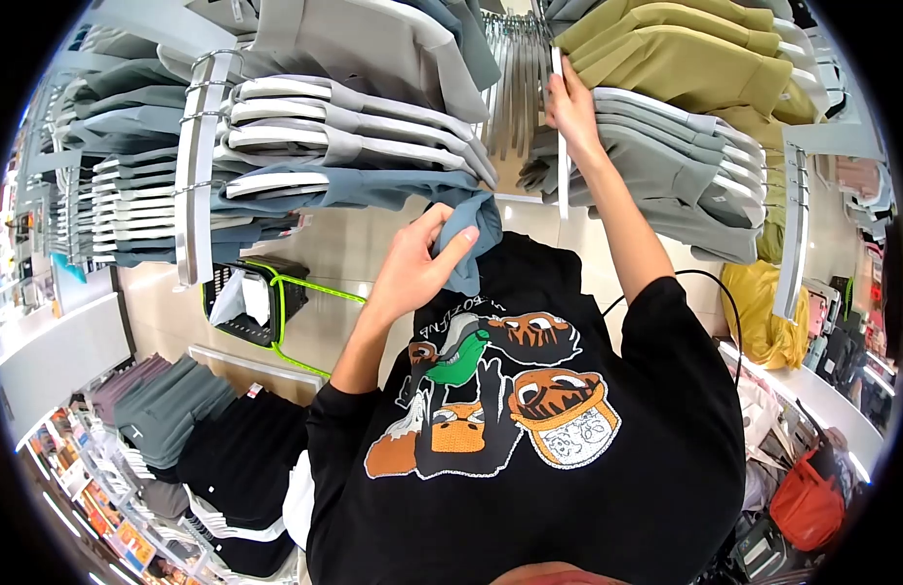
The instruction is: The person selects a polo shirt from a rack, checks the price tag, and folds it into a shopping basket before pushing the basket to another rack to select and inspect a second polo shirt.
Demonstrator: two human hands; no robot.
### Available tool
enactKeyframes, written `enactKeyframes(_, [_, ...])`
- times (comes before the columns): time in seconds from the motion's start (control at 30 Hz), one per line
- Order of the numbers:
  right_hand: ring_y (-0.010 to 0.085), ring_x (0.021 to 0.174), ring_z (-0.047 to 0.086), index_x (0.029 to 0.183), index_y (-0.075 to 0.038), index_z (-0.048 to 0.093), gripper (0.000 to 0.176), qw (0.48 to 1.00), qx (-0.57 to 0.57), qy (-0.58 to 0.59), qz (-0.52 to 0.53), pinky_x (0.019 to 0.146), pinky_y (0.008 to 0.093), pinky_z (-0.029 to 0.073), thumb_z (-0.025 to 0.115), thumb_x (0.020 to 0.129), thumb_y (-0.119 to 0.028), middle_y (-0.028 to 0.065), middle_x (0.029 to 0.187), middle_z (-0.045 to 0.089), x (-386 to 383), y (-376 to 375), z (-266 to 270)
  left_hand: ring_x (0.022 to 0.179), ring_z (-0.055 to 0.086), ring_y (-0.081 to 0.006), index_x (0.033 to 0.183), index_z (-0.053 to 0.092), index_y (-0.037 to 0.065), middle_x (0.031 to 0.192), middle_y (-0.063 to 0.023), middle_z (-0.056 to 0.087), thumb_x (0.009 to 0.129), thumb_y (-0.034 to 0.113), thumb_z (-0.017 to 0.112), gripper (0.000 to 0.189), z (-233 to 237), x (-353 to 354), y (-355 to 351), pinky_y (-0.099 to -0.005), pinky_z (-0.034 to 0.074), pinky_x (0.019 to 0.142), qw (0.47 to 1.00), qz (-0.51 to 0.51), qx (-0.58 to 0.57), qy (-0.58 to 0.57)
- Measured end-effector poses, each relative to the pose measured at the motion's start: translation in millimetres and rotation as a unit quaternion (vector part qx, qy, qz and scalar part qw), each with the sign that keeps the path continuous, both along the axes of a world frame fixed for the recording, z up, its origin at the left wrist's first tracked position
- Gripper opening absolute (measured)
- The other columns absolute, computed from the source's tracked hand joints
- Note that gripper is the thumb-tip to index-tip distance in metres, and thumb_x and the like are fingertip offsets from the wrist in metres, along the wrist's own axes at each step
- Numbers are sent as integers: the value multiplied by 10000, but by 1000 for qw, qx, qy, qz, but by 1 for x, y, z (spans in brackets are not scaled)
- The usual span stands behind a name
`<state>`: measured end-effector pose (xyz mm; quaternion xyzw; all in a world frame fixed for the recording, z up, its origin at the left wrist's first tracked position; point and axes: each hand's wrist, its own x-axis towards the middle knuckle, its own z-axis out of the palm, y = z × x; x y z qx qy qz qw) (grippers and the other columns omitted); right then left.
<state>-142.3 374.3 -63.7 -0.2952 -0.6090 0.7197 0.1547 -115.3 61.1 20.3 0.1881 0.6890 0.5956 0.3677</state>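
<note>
My left hand (419,255) is closed on the end of a blue-grey garment (463,239), thumb on top of the bunched cloth. That garment hangs on a white hanger at the near end of the left rack. My right hand (571,102) reaches up to a narrow white rack bar (563,180), its fingers closed around it. Just beside that hand hang olive shirts (666,58) above and grey-green shirts (656,161) below. Part of the right fingers is hidden by the bar and cloth.
Light grey shirts (364,136) on white hangers fill the left rack behind a metal post (198,175). A black shopping basket (256,300) with a lime-green handle stands on the floor at left. Black folded clothes (242,453) lie lower left; a red bag (807,502) is lower right.
</note>
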Motion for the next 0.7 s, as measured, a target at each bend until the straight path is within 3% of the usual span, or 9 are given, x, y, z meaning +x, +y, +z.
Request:
enactKeyframes(0.07, [47, 566, 382, 1591, -113, 341, 522, 999, 27, -21, -18, 484, 221, 333, 456, 1087, -185, -15, 880, 500, -21, 23, -33, 611, 386, -23, 977, 610, -3, 643, 41, 514, 992, 198, 670, 211, -1, -1, 3, -248, 319, 520, 1000, -2, 5, 4])
enactKeyframes(0.13, [63, 562, 409, 1562, -99, 389, 486, 979, 198, -46, -1, 483, 234, 349, 429, 1087, -194, -11, 842, 515, -34, 48, -60, 604, 394, -24, 973, 611, -8, 634, 33, 522, 992, 199, 669, 215, -1, -2, 4, -250, 326, 516, 1000, -3, -20, 21])
enactKeyframes(0.17, [120, 606, 495, 1513, -69, 452, 458, 971, 235, -40, 11, 555, 294, 442, 419, 1078, -211, 24, 818, 562, -37, 64, -76, 604, 394, -24, 973, 611, -8, 634, 33, 522, 992, 199, 669, 215, -1, -3, 4, -250, 326, 516, 1000, -5, -20, 21])
enactKeyframes(0.2, [120, 606, 495, 1513, -69, 452, 458, 971, 235, -41, 11, 555, 294, 442, 419, 1078, -211, 24, 818, 562, -36, 74, -88, 601, 396, -23, 971, 612, -8, 631, 31, 522, 993, 201, 669, 217, -1, -3, 4, -252, 327, 513, 1000, -1, -18, 14])
enactKeyframes(0.27, [179, 696, 565, 1479, -44, 484, 451, 928, 367, -54, -25, 688, 345, 499, 430, 1068, -222, 66, 797, 597, -31, 89, -110, 598, 398, -23, 969, 612, -8, 627, 29, 523, 994, 203, 669, 219, -5, -3, 3, -254, 328, 510, 1000, 3, -15, 5])
enactKeyframes(0.3, [236, 798, 616, 1448, -26, 513, 451, 934, 351, -70, -9, 799, 375, 499, 450, 1063, -251, 113, 845, 642, -27, 95, -114, 600, 400, -23, 970, 613, -6, 627, 28, 525, 995, 205, 668, 219, -7, -4, 1, -254, 330, 511, 1000, 4, -17, 3])
enactKeyframes(0.57, [270, 837, 646, 1395, -51, 525, 400, 899, 398, -141, 120, 834, 383, 507, 449, 1070, -272, 141, 912, 671, -20, 116, -115, 608, 411, -20, 975, 613, -4, 630, 24, 538, 996, 211, 670, 223, -13, -5, 2, -250, 342, 516, 1000, 15, -24, -5])
enactKeyframes(0.67, [342, 931, 657, 1413, -29, 477, 418, 918, 322, -177, 151, 896, 412, 506, 496, 1042, -222, 211, 991, 672, -23, 108, -118, 621, 421, -21, 1000, 612, -9, 648, 32, 546, 1000, 210, 665, 226, -1, -4, 7, -245, 357, 529, 1000, 18, -20, -2])
enactKeyframes(0.7, [383, 997, 641, 1434, -19, 446, 453, 882, 406, -154, 180, 926, 435, 496, 518, 1021, -193, 248, 1039, 658, -19, 106, -119, 638, 445, -21, 1016, 614, -11, 678, 28, 567, 1002, 209, 663, 225, 5, -3, 8, -235, 375, 548, 999, 32, -21, -3])
